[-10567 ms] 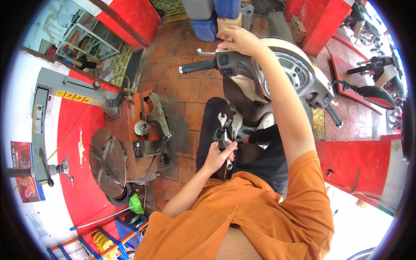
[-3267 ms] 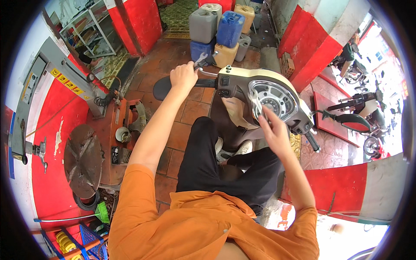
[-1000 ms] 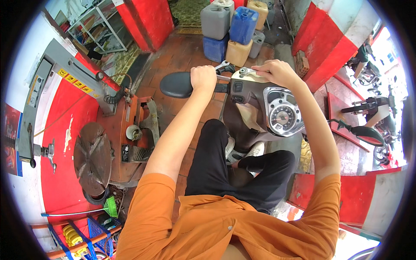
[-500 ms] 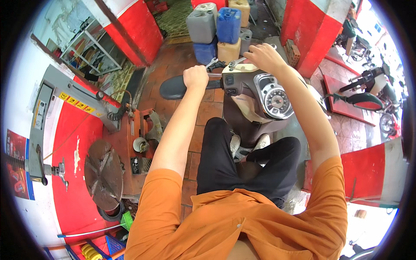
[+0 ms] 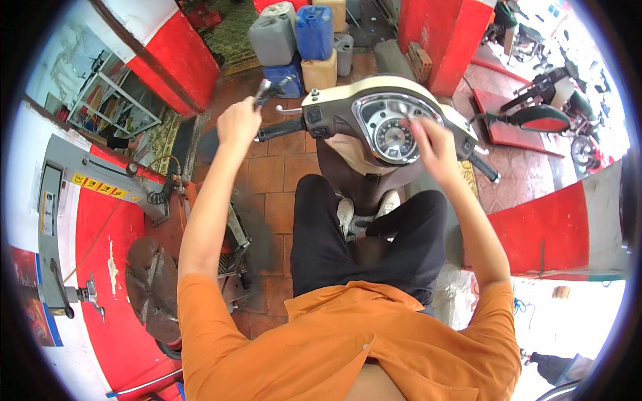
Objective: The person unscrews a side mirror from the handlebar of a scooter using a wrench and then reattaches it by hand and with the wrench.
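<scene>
My left hand (image 5: 239, 125) is raised left of the scooter's left handlebar grip (image 5: 281, 129), closed round something partly hidden by its fingers. A dark oval rear-view mirror (image 5: 208, 146) shows beside the wrist. Above the fist stick out a silver open jaw like a spanner's (image 5: 265, 88) and a black angled piece (image 5: 289, 87). Over the round speedometer (image 5: 393, 140), my right hand (image 5: 433, 146) is closed on a small silver spanner (image 5: 405, 116), blurred and mostly hidden. The scooter (image 5: 338, 110) stands before me, my shoes on its footboard. Its right mirror (image 5: 538, 120) is in place.
Several plastic jerrycans (image 5: 314, 33) stand stacked ahead on the tiled floor. To the left are a tyre-changing machine (image 5: 157, 287) and its grey column (image 5: 100, 170). A red and white pillar (image 5: 445, 40) rises front right, with motorbikes (image 5: 548, 87) beyond.
My left hand has moved left, away from the handlebar, and the mirror with it. My right hand has come back from ahead of the handlebar to above the speedometer, carrying the spanner.
</scene>
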A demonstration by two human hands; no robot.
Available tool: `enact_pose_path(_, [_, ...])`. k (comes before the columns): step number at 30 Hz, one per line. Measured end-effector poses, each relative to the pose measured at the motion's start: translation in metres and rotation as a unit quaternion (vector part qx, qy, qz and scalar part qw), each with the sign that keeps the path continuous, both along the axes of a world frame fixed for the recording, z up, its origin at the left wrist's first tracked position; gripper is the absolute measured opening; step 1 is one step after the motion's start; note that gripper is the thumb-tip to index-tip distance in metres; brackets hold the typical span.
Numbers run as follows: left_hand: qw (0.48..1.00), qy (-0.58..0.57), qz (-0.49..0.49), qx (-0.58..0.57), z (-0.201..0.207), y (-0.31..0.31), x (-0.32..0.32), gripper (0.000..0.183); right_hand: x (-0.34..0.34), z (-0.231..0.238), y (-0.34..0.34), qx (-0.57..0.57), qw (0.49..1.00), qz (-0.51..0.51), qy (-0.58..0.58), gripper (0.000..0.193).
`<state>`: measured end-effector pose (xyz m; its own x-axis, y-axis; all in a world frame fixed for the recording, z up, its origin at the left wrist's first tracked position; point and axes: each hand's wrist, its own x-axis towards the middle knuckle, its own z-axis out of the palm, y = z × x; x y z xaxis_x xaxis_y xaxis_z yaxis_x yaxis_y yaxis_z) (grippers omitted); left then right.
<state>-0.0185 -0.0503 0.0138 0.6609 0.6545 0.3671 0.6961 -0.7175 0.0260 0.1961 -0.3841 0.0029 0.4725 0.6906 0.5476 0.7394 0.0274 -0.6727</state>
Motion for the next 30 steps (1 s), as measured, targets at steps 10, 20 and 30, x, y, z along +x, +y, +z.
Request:
enact_pose_path(10, [0.656,0.013,-0.155,-0.738,-0.030,-0.233,-0.088,0.048,-0.114,-0.074,-0.118,-0.114,0.899,0.022,0.423,0.023])
enact_pose_path(20, [0.660,0.206,-0.328,-0.644,-0.078,-0.291,-0.076,0.054,-0.126,-0.073,-0.125,-0.174,0.851,0.156,0.470,0.044])
enact_pose_path(30, [0.494,0.223,-0.248,-0.803,-0.124,-0.250,-0.077,0.042,-0.141,-0.030,-0.161,-0.370,0.803,0.329,0.333,0.044])
